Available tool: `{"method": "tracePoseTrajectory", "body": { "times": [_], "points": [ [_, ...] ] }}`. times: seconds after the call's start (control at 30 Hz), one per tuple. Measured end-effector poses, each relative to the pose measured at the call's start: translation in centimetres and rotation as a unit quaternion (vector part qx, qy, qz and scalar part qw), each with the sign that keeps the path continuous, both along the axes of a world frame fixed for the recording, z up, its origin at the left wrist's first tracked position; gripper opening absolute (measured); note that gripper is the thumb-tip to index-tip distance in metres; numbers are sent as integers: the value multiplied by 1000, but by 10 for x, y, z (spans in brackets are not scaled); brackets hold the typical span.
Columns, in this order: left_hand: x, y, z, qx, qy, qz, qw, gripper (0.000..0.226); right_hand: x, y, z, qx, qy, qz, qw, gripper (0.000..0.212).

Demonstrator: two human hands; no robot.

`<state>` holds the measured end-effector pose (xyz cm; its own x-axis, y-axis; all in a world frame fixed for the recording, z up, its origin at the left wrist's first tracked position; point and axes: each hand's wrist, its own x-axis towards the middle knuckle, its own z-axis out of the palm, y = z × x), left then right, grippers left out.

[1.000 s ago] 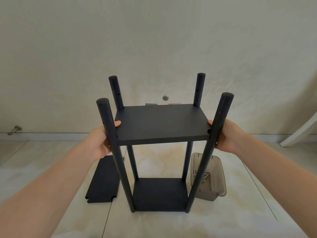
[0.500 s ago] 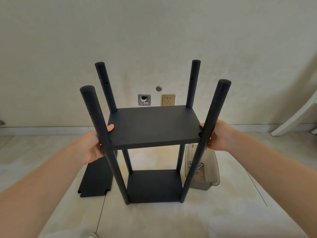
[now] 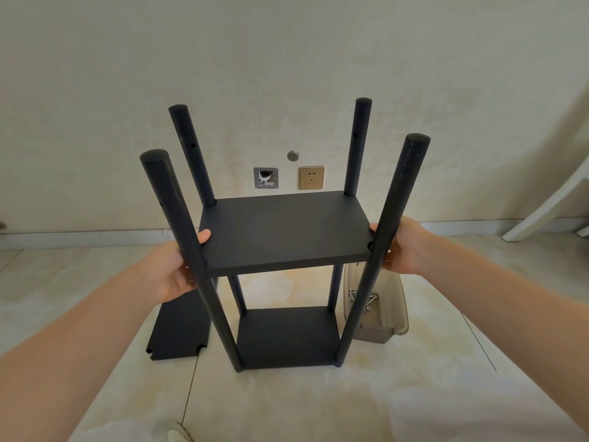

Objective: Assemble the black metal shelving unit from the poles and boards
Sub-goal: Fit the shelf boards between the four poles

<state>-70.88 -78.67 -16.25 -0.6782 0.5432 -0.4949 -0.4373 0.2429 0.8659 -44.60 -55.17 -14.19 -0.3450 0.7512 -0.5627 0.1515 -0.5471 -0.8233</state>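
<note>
The black shelving unit stands upright on the floor with several round poles; the near left pole [image 3: 178,237] and the near right pole [image 3: 392,218] rise above the boards. A lower board [image 3: 287,336] sits at the base. A middle board [image 3: 283,231] lies level between the poles, about halfway up. My left hand [image 3: 172,269] grips its left edge, thumb on top. At the opposite edge my right hand [image 3: 404,247] holds the board behind the near right pole. A third, loose black board [image 3: 181,327] lies flat on the floor left of the unit.
A translucent grey plastic bin [image 3: 382,317] with screws stands on the floor right of the unit. The wall behind carries a gold socket [image 3: 311,178] and an open wall box [image 3: 265,178]. A white chair leg [image 3: 548,205] slants at the far right.
The middle board with both hands on it sits lower on the poles than before, so more pole shows above it. The wall socket has come into sight.
</note>
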Motion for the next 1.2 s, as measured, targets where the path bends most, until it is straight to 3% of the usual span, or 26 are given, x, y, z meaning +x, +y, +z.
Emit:
{"method": "tracePoseTrajectory", "body": {
  "times": [0.3, 0.67, 1.2],
  "points": [
    [-5, 1, -5, 3, 2, -19, 1000, 33, -2, -1, 0, 6, -19, -7, 1000, 22],
    [-18, 0, -18, 15, 1, -13, 1000, 60, -1, 0, 1, -47, -65, 29, 996, 21],
    [-12, -35, -9, 38, -97, -90, 990, 39, -21, -2, 0, -7, 1, -3, 1000, 26]
  ]
}}
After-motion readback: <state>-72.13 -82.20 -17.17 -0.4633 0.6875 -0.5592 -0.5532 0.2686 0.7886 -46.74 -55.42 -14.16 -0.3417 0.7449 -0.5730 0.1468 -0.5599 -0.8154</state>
